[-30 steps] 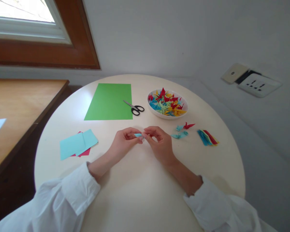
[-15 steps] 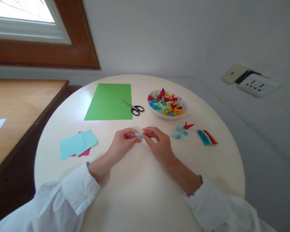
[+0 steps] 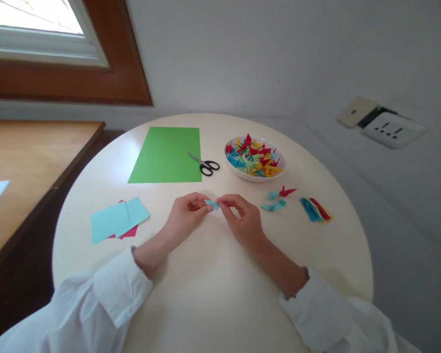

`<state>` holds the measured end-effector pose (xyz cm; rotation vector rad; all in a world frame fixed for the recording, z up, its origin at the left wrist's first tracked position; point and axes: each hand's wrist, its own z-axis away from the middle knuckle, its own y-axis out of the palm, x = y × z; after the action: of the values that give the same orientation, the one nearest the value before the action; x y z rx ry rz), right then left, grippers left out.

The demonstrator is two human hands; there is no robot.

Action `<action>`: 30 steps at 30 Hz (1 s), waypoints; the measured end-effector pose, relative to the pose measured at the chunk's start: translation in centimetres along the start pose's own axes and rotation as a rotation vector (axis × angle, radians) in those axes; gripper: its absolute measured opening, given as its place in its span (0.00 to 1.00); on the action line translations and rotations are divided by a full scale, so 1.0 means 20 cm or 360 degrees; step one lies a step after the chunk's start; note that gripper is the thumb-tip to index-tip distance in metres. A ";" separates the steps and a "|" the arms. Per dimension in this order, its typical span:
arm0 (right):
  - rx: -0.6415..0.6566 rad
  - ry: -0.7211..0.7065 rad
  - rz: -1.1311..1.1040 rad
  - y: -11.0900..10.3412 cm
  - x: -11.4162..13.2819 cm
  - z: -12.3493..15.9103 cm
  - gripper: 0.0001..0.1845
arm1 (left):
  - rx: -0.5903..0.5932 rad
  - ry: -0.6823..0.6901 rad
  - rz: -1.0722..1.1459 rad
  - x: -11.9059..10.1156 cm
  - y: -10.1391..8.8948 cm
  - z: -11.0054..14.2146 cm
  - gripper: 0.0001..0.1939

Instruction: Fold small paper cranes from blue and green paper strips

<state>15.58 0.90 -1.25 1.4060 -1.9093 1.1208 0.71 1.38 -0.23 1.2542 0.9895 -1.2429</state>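
Between my two hands is a small folded piece of light blue paper (image 3: 213, 204), held just above the middle of the table. My left hand (image 3: 186, 214) pinches its left end between thumb and fingers. At its right end, the thumb and forefinger of my right hand (image 3: 243, 216) are closed on the paper's tip. Fingertips cover part of the folds. To the right of my right hand lie light blue folded paper cranes (image 3: 274, 206) and a red paper crane (image 3: 287, 191).
A white bowl (image 3: 255, 179) of colourful paper cranes stands at the back right. Black-handled scissors (image 3: 207, 167) overlap a green sheet (image 3: 165, 154). Light blue and red paper squares (image 3: 113, 220) lie left; a stack of folded coloured strips (image 3: 315, 210) lies right. The round table (image 3: 213, 304) meets the wall.
My right fingers have shifted slightly right and up, so more of the light blue folded paper shows between my hands. My left hand stays almost in place.
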 end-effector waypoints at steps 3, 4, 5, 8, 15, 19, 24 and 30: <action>-0.0005 0.0094 -0.0125 0.01 -0.01 0.01 0.05 | -0.0008 0.0032 0.0003 -0.02 0.00 0.01 0.14; -0.0005 0.0117 -0.0166 0.01 -0.02 0.01 0.05 | -0.0009 0.0037 0.0007 -0.02 0.00 0.01 0.15; -0.0004 0.0134 -0.0203 0.01 -0.02 0.01 0.05 | -0.0010 0.0039 0.0010 -0.02 -0.01 0.01 0.15; -0.0014 0.0166 -0.0267 0.02 -0.02 0.01 0.06 | -0.0004 0.0034 0.0014 -0.02 -0.01 0.01 0.15; -0.0096 0.0215 -0.0302 0.01 0.00 0.01 0.05 | 0.0069 -0.0025 0.0101 -0.01 0.00 0.00 0.13; -0.0110 0.0245 -0.0341 0.02 0.00 0.01 0.06 | 0.0076 0.0014 0.0070 0.01 0.00 0.01 0.11; -0.0059 0.0273 -0.0370 0.01 -0.01 0.02 0.06 | 0.0071 0.0058 0.0036 0.01 -0.01 0.00 0.11; 0.0079 0.0182 -0.0312 -0.01 0.01 0.00 0.08 | 0.0293 0.0072 0.0070 0.00 -0.02 -0.01 0.13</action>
<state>15.77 0.84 -0.98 1.4864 -1.6363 1.1345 0.28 1.58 -0.36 1.4446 0.8905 -1.2991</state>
